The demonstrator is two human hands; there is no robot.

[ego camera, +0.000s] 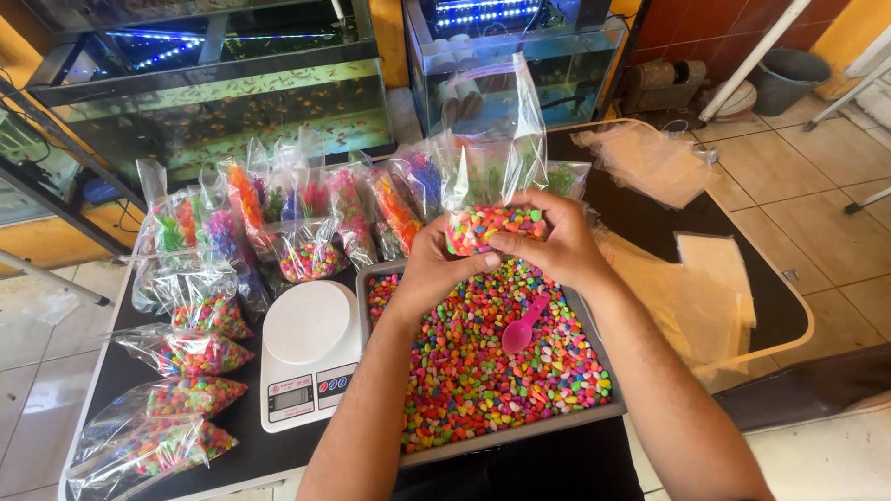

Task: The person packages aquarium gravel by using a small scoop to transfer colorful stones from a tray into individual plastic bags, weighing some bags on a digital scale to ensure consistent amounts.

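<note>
Filled bags (200, 357), scale (308, 353) flank gravel tray (520, 431).

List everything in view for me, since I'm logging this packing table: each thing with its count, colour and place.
Clear plastic bag of gravel: one, multicoloured pebbles, held above the tray in both hands.
Metal tray: one, grey, at table centre, full of multicoloured gravel.
Plastic scoop: one, pink, lying on the gravel in the tray.
Digital kitchen scale: one, white, left of the tray.
Filled gravel bags: several, clear with multicoloured pebbles, on the table's left.
Bags with plastic plants: about a dozen, multicoloured, in a row behind the scale.
Empty plastic bags: a few piles, clear, on the table's right.
Table: one, black.
Aquariums: two, glass, behind the table.
Bucket: one, grey, on the floor top right.
Left hand: grips the bag.
Right hand: grips the bag.
</note>
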